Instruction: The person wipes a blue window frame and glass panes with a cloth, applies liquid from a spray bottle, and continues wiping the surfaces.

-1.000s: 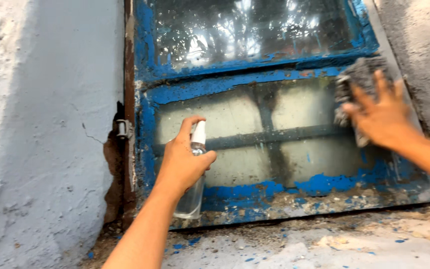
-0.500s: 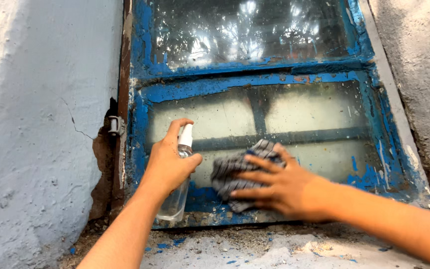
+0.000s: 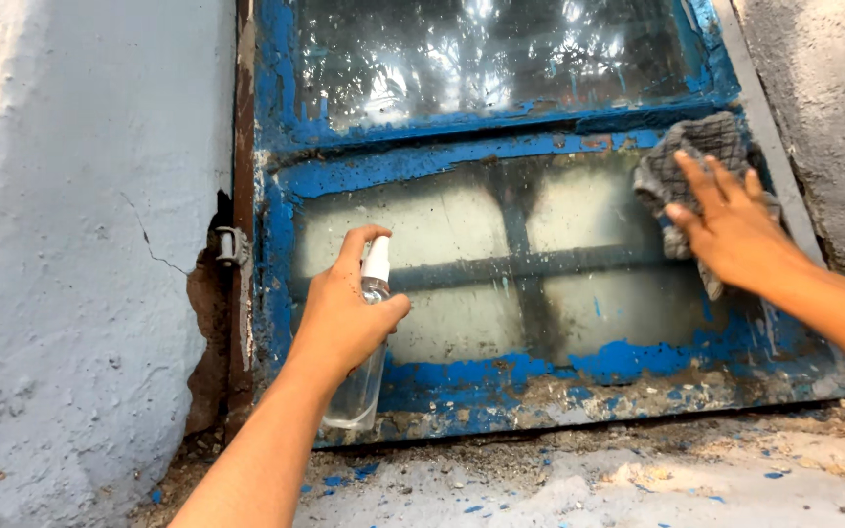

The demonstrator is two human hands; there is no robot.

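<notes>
Left hand grasping clear spray bottle with white nozzle, right hand pressing crumpled grey checked cloth flat against grimy pane, peeling blue window frame

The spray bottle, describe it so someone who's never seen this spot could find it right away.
Start at the blue window frame with peeling paint, then go to its lower pane. In front of that pane's left side, the left hand grips the spray bottle upright. It is clear with a white nozzle, unlike the grey cloth under the right hand at the pane's upper right.
</notes>
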